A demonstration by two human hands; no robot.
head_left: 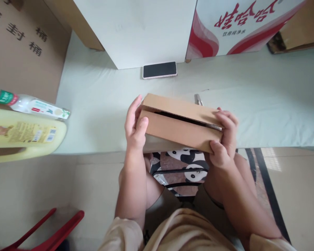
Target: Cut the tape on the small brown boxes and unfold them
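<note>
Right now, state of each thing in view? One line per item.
Small brown cardboard box: held at both ends, top flap nearly shut, a dark gap showing.
Left hand: gripping the box's left end.
Right hand: gripping the box's right end.
Black phone with pink edge: flat on the table, screen dark.
Clear plastic bottle: lying on its side.
Yellow plastic jug: lying on its side.

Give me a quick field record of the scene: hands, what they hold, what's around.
left hand: grips left end of cardboard box
right hand: grips right end of the box
box lid: slightly ajar, dark gap along top
behind box: phone, face down on the table
far left: yellow jug, clear bottle
below: panda-print seat
</note>
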